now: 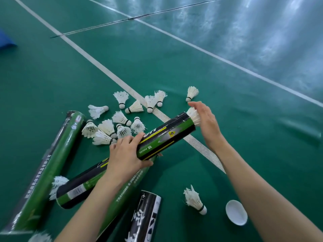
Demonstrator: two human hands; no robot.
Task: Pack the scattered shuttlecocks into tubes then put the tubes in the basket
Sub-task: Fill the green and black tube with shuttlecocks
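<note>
Left hand clamped around the tube, right hand flat-fingered against the shuttlecock (feathers out) at its mouth.

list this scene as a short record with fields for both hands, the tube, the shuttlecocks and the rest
left hand: grips the held tube at its near end
right hand: against a shuttlecock sticking out of the tube's far end
loose shuttlecocks: clustered on the green floor beyond the tube
other tubes: several lying on the floor at left
white cap: on the floor, lower right
</note>
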